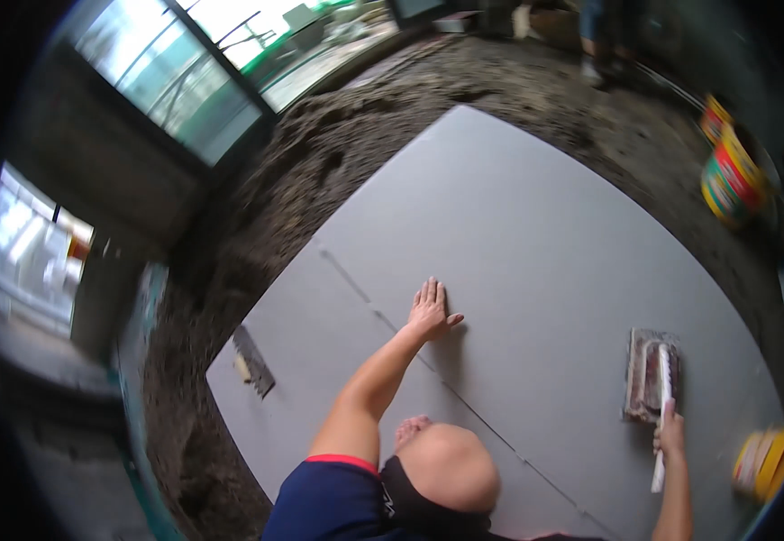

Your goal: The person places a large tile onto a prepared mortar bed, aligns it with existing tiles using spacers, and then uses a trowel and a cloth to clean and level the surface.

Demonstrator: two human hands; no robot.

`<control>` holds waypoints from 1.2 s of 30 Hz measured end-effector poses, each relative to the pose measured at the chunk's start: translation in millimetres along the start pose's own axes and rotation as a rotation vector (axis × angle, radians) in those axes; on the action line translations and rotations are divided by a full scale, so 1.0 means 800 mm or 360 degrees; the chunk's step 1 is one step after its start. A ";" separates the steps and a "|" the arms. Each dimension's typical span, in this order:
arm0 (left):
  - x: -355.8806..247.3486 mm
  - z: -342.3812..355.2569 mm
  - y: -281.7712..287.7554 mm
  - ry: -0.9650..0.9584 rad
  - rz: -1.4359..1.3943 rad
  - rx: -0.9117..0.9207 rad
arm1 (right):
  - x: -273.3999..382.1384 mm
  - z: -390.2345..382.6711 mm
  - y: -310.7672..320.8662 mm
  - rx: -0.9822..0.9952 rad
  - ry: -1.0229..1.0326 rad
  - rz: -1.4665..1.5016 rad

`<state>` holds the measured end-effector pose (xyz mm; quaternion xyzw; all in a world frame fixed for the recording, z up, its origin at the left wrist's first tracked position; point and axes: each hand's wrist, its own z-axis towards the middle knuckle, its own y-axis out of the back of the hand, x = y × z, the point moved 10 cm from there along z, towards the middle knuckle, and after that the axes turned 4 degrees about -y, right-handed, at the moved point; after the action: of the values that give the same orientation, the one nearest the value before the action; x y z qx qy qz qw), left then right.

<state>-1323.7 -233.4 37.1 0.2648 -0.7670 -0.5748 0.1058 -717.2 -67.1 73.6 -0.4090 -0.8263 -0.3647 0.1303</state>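
Note:
Two large grey tiles (518, 216) lie edge to edge, with a thin dark seam between them. My left hand (430, 311) rests on the larger tile just right of the seam, fingers stretched out and holding nothing. My right hand (670, 433) is wrapped round the white handle of a flat rectangular tile beater (646, 377). Its brownish block is over the right part of the larger tile; whether it touches the surface I cannot tell. On the left tile lies a notched trowel (252, 365), apart from both hands.
Rough dark mortar (257, 212) surrounds the tiles at the back and left. A yellow, red and green bucket (733, 176) stands at the right, and a yellow container (764, 463) sits nearer. Another person's legs (593, 41) show at the back. Glass doors (171, 81) stand at the upper left.

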 end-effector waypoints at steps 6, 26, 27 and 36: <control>0.075 -0.054 -0.012 0.0028 -0.0113 -0.0518 | 0.252 -0.147 -0.007 -0.0146 0.0644 -0.0207; 0.075 -0.038 0.012 0.0107 -0.0392 -0.0651 | 0.505 -0.187 -0.312 0.0315 0.0720 -0.0185; 0.079 -0.042 0.007 0.0126 -0.0405 -0.0640 | 0.552 -0.221 -0.317 0.0189 0.0908 0.0004; 0.070 -0.051 0.005 0.0157 -0.0610 -0.0637 | 0.353 -0.030 -0.476 -0.0135 0.1035 -0.1114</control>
<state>-1352.8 -295.5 45.9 0.4065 -0.5682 -0.7107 0.0826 -1191.0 -72.0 46.6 0.0241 -0.8152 -0.5290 0.2346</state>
